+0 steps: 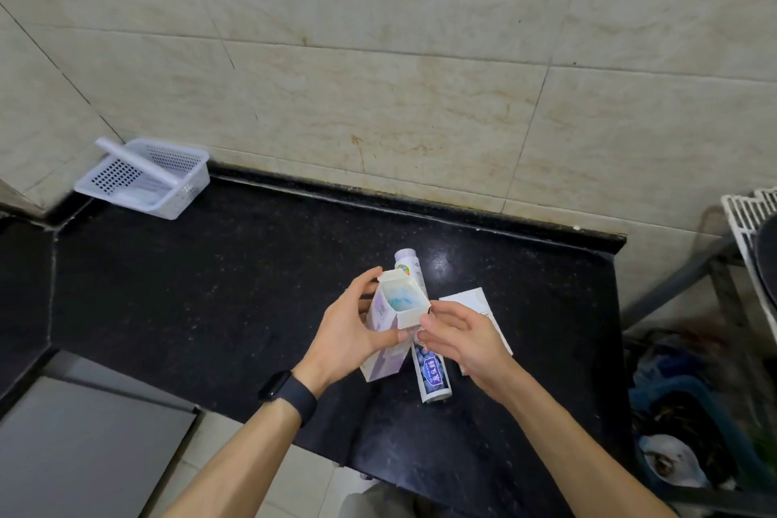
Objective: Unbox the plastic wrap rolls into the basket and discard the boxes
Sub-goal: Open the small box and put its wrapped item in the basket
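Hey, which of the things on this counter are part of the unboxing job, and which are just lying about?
Job: open box in the left hand, right hand pinching its flap; bluish roll inside; printed box; white carton; basket with a white roll.
Lying about: dish rack, floor bin.

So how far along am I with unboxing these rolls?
One roll lies in the basket. Your left hand grips an opened box, contents still inside, right hand at its flap. Left: emptying it, the long box and white box on the counter, then discarding.
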The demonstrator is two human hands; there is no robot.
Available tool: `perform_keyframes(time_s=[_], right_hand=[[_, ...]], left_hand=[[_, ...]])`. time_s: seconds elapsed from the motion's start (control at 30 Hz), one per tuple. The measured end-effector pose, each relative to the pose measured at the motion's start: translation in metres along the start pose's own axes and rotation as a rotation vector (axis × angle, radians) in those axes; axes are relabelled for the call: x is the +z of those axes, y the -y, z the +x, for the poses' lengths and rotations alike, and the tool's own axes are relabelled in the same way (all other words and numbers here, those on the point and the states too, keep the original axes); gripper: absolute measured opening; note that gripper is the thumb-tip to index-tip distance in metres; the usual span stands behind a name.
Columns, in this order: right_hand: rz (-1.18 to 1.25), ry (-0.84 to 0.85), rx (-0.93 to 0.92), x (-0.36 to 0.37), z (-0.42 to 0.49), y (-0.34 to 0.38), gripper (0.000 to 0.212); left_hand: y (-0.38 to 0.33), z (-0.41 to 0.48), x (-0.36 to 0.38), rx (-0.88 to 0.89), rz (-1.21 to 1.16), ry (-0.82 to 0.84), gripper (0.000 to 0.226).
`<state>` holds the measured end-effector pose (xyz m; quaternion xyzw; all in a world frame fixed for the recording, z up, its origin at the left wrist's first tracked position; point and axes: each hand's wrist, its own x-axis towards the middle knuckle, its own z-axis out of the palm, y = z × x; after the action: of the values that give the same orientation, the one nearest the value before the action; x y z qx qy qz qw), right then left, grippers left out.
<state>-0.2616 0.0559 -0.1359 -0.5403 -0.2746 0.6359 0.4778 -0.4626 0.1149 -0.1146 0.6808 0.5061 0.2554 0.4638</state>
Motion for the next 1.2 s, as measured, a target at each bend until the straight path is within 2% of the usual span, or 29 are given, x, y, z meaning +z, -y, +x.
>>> perform_keyframes(time_s=[0.1, 0.17, 0.4, 0.47, 0.57, 0.67, 0.73, 0.83, 1.0, 1.1, 1.2], right_hand=[[-0.016, -0.071, -0.085, 0.004, 0.001, -0.005, 0.033], [-0.016, -0.099, -0.123, 0.006, 0.001, -0.011, 0.027], [-0.145, -0.094, -0.185, 0.004, 0.003, -0.016, 0.027], [-0.226, -0.095, -0.19, 0.002, 0.002, -0.009, 0.03], [-0.43, -0.229, -0.32, 0.0, 0.001, 0.004, 0.036], [-0.61, -0.256, -0.508, 0.007, -0.001, 0.017, 0.031], [-0.721, -0.251, -0.563, 0.015, 0.0, 0.024, 0.025], [-0.883, -0.239, -0.554, 0.024, 0.008, 0.03, 0.034], [-0.931, -0.226, -0.489, 0.029, 0.019, 0.036, 0.048], [-0.939, -0.202, -0.438, 0.029, 0.026, 0.039, 0.046], [-0.932, -0.174, -0.369, 0.031, 0.034, 0.039, 0.033]], left_hand=[[-0.002, -0.001, -0.002, -0.037, -0.033, 0.035, 0.109], [-0.004, -0.001, -0.003, -0.032, 0.001, 0.019, 0.099], [-0.01, -0.002, -0.009, 0.083, 0.255, -0.035, 0.058], [-0.011, -0.001, -0.013, 0.127, 0.327, -0.054, 0.053], [-0.009, 0.001, -0.019, 0.152, 0.392, -0.074, 0.051], [-0.013, 0.005, -0.024, 0.153, 0.435, -0.055, 0.053], [-0.018, 0.008, -0.026, 0.173, 0.471, -0.045, 0.052], [-0.023, 0.012, -0.025, 0.217, 0.545, -0.047, 0.053], [-0.027, 0.015, -0.02, 0.284, 0.645, -0.065, 0.057], [-0.027, 0.014, -0.019, 0.297, 0.653, -0.063, 0.054], [-0.024, 0.014, -0.019, 0.313, 0.688, -0.052, 0.057]])
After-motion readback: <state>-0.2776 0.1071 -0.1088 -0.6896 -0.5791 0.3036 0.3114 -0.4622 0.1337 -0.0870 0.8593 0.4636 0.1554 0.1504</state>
